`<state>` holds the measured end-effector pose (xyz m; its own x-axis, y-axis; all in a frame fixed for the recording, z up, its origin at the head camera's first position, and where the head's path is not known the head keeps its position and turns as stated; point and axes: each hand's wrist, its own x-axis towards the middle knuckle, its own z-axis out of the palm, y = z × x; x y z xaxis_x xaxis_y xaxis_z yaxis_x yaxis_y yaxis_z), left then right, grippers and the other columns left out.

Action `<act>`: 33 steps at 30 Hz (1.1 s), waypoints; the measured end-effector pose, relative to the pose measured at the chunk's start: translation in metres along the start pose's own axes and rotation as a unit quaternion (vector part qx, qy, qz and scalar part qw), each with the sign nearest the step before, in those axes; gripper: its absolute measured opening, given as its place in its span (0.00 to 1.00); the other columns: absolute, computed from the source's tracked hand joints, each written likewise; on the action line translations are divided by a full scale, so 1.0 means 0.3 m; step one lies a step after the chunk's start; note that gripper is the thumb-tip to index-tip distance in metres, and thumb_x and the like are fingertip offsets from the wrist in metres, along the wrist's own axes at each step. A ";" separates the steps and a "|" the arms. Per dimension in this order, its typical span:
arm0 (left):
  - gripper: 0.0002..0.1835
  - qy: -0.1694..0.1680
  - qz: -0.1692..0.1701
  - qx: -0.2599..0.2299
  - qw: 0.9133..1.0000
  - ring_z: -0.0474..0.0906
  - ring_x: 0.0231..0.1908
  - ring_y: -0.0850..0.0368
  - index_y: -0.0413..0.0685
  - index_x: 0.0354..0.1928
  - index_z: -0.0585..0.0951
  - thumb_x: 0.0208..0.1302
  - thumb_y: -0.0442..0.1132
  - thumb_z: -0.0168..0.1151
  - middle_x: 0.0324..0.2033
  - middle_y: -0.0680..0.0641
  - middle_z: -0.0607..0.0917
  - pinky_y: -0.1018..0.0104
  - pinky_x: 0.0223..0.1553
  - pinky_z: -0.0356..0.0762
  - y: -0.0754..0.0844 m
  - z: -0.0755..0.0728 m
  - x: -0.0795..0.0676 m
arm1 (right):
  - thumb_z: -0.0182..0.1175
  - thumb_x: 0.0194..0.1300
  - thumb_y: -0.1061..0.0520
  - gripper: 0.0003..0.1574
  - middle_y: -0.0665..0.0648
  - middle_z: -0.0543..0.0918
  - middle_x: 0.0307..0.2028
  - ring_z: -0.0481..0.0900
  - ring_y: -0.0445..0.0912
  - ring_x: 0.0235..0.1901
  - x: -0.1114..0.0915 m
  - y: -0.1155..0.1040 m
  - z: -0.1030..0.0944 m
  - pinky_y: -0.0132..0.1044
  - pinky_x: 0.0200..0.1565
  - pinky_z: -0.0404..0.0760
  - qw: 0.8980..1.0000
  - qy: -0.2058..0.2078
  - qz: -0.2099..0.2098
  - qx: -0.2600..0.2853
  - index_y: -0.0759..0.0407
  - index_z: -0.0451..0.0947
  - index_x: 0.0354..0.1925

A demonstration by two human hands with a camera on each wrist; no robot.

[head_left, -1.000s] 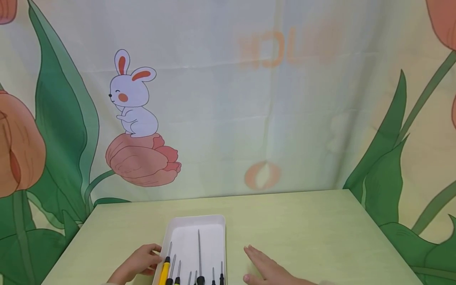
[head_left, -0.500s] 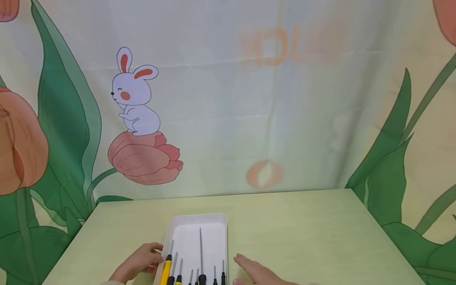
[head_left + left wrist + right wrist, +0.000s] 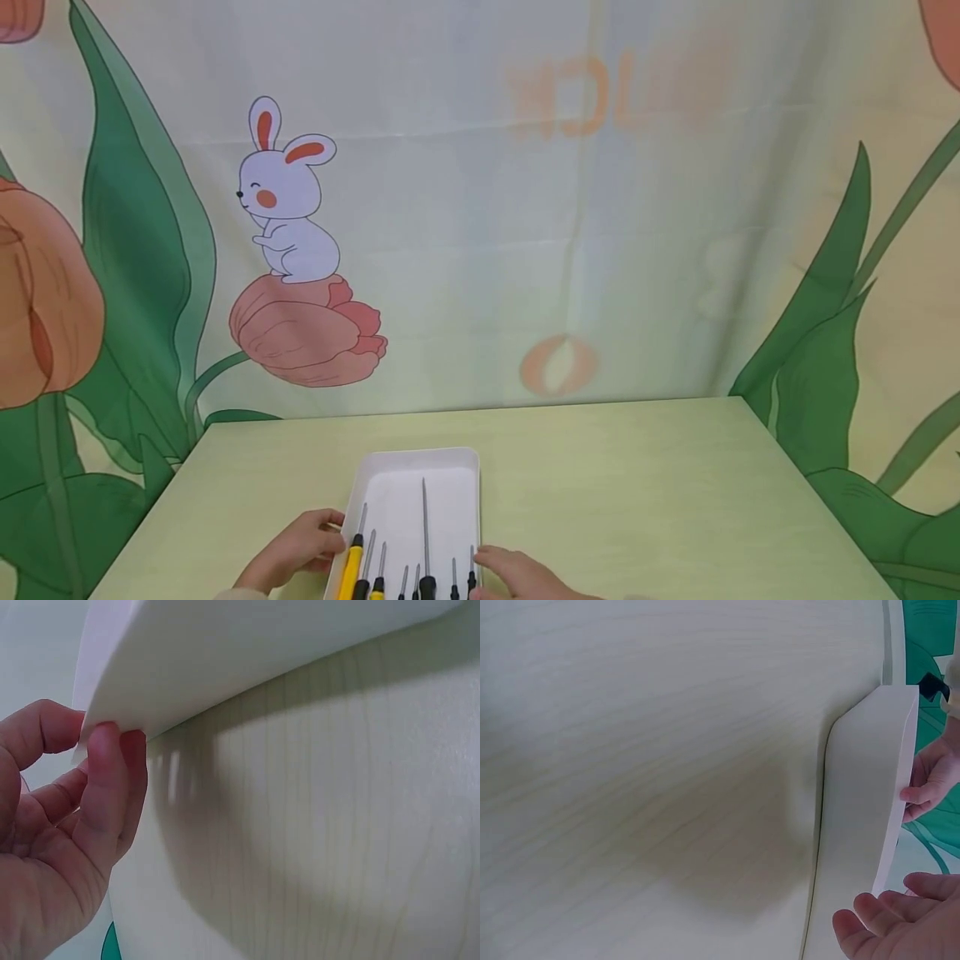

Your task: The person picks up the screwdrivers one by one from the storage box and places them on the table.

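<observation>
A white tray (image 3: 390, 483) lies on the table, holding several screwdrivers, among them a yellow-and-black screwdriver (image 3: 350, 568) at its left side and a long black-handled screwdriver (image 3: 425, 537) nearer the middle. My left hand (image 3: 300, 546) holds the tray's left rim; in the left wrist view, bent fingers (image 3: 105, 772) meet the wall's edge. At the opposite side, my right hand (image 3: 525, 575) has its fingertips at the right rim, fingers relaxed. Whether they touch the wall is unclear in the right wrist view. The tray's near end falls outside the head view.
The pale green table (image 3: 637, 483) extends to the right of the tray and behind it. A printed curtain (image 3: 465, 208) with a rabbit and tulips hangs at the table's back edge.
My right hand has moved left, from the bare table to the tray's right rim. The left hand stays at the left rim. The whole head view has shifted slightly.
</observation>
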<state>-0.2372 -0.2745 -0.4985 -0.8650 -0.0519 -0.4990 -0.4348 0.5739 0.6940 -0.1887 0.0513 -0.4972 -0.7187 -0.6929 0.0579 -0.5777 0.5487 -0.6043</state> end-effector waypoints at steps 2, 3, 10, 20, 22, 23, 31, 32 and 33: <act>0.22 0.002 0.002 0.001 1.000 0.72 0.31 0.54 0.32 0.50 0.69 0.51 0.33 0.54 0.37 0.41 0.77 0.61 0.36 0.77 0.001 0.000 0.000 | 0.47 0.62 0.45 0.31 0.64 0.71 0.54 0.69 0.55 0.55 0.009 -0.003 0.006 0.44 0.53 0.69 1.000 0.005 -0.006 -0.006 0.66 0.66 0.55; 0.22 0.001 0.003 0.002 1.000 0.72 0.31 0.54 0.32 0.49 0.69 0.51 0.33 0.54 0.37 0.42 0.77 0.61 0.36 0.77 0.001 0.001 -0.001 | 0.47 0.62 0.46 0.30 0.64 0.73 0.53 0.70 0.54 0.54 0.014 -0.005 0.009 0.43 0.53 0.69 1.000 0.008 -0.010 -0.012 0.66 0.67 0.54; 0.20 0.006 0.009 0.005 1.000 0.71 0.31 0.54 0.32 0.47 0.70 0.50 0.33 0.53 0.36 0.42 0.77 0.61 0.35 0.77 0.000 0.004 -0.001 | 0.53 0.56 0.47 0.23 0.56 0.78 0.43 0.74 0.46 0.44 0.046 -0.034 0.017 0.35 0.46 0.72 0.996 0.028 0.014 -0.080 0.61 0.74 0.45; 0.20 0.001 -0.005 0.000 1.000 0.72 0.31 0.54 0.32 0.48 0.70 0.51 0.33 0.54 0.37 0.42 0.77 0.60 0.37 0.77 0.000 0.004 0.003 | 0.56 0.50 0.46 0.14 0.45 0.76 0.28 0.67 0.39 0.28 0.093 -0.076 0.035 0.28 0.26 0.61 0.968 0.052 0.046 -0.240 0.51 0.79 0.32; 0.21 0.001 -0.005 -0.001 1.000 0.72 0.32 0.53 0.32 0.48 0.70 0.51 0.33 0.54 0.37 0.41 0.77 0.59 0.38 0.77 0.001 0.004 0.002 | 0.56 0.49 0.45 0.11 0.44 0.73 0.24 0.64 0.39 0.25 0.102 -0.085 0.043 0.29 0.25 0.59 0.959 0.056 0.048 -0.274 0.50 0.78 0.25; 0.21 0.000 -0.005 -0.001 1.000 0.72 0.32 0.53 0.32 0.48 0.70 0.51 0.33 0.54 0.38 0.41 0.77 0.59 0.38 0.77 0.001 0.004 0.001 | 0.56 0.48 0.45 0.11 0.44 0.72 0.23 0.63 0.39 0.24 0.107 -0.087 0.049 0.30 0.25 0.58 0.952 0.058 0.048 -0.296 0.49 0.77 0.22; 0.21 0.004 -0.004 -0.001 1.000 0.71 0.32 0.54 0.32 0.48 0.70 0.50 0.33 0.54 0.38 0.41 0.76 0.61 0.37 0.76 0.002 0.005 0.000 | 0.57 0.47 0.39 0.15 0.44 0.67 0.19 0.59 0.39 0.25 0.127 -0.068 0.099 0.35 0.32 0.59 0.917 0.065 0.038 -0.392 0.45 0.75 0.15; 0.21 0.004 -0.004 0.000 1.000 0.71 0.32 0.53 0.32 0.48 0.70 0.51 0.33 0.54 0.38 0.41 0.76 0.61 0.37 0.76 0.002 0.005 0.000 | 0.57 0.46 0.39 0.16 0.44 0.66 0.18 0.59 0.39 0.25 0.126 -0.068 0.101 0.35 0.33 0.59 0.915 0.070 0.032 -0.395 0.45 0.75 0.14; 0.21 0.004 -0.004 0.000 1.000 0.71 0.32 0.53 0.32 0.48 0.70 0.51 0.33 0.54 0.38 0.41 0.76 0.61 0.37 0.76 0.002 0.005 0.001 | 0.58 0.46 0.39 0.16 0.44 0.65 0.17 0.58 0.39 0.25 0.124 -0.068 0.103 0.35 0.34 0.59 0.914 0.075 0.024 -0.397 0.45 0.74 0.13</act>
<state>-0.2374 -0.2731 -0.4989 -0.8632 -0.0637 -0.5008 -0.4424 0.5734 0.6895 -0.1918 -0.0003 -0.5071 -0.7613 -0.6197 0.1910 -0.6000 0.7849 0.1549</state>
